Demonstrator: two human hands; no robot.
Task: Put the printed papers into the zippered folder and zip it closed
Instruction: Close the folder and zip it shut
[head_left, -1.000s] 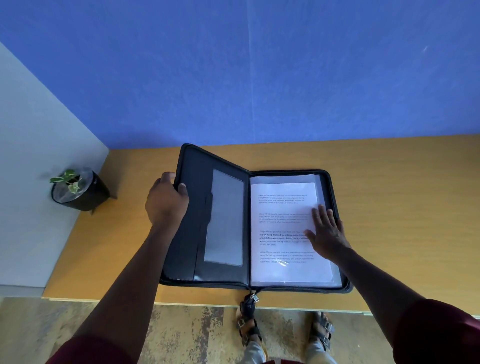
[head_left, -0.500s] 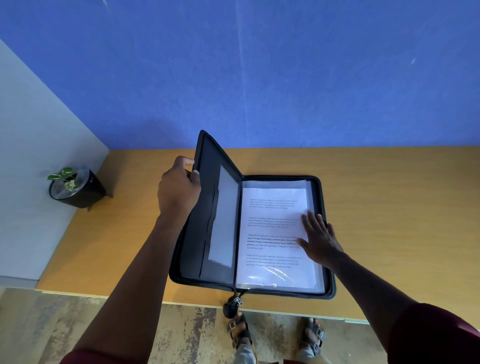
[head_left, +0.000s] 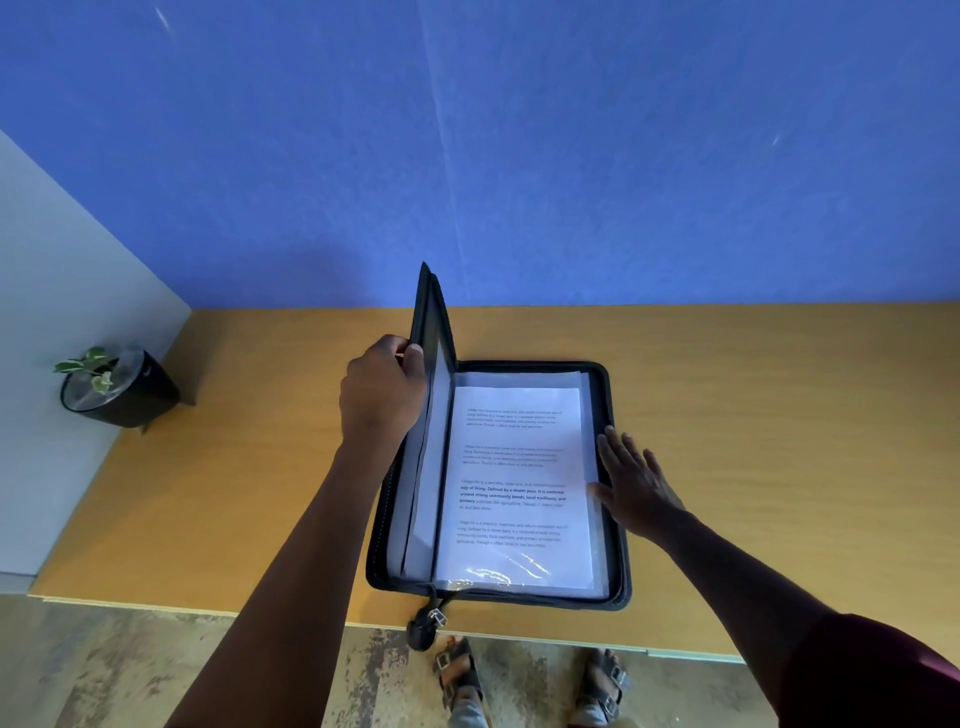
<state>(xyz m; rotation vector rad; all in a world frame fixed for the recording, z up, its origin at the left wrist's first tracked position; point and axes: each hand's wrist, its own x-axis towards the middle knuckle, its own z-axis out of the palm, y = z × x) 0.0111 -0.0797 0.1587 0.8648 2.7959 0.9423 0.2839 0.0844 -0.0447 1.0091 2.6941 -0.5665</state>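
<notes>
A black zippered folder (head_left: 615, 525) lies on the wooden table (head_left: 753, 441), its right half flat. The printed papers (head_left: 514, 483) sit inside a clear sleeve on that right half. My left hand (head_left: 382, 387) grips the outer edge of the left cover (head_left: 431, 332), which stands nearly upright. My right hand (head_left: 631, 480) rests flat with straight fingers on the right edge of the folder and sleeve. The zipper pull (head_left: 435, 616) hangs at the spine over the table's front edge.
A small black pot with a green plant (head_left: 117, 389) stands at the table's far left by a grey wall. A blue wall backs the table. My sandalled feet (head_left: 460, 675) show below the front edge.
My left hand has swung the left cover up from a low angle to nearly vertical. My right hand has slid from the page out to the folder's right edge.
</notes>
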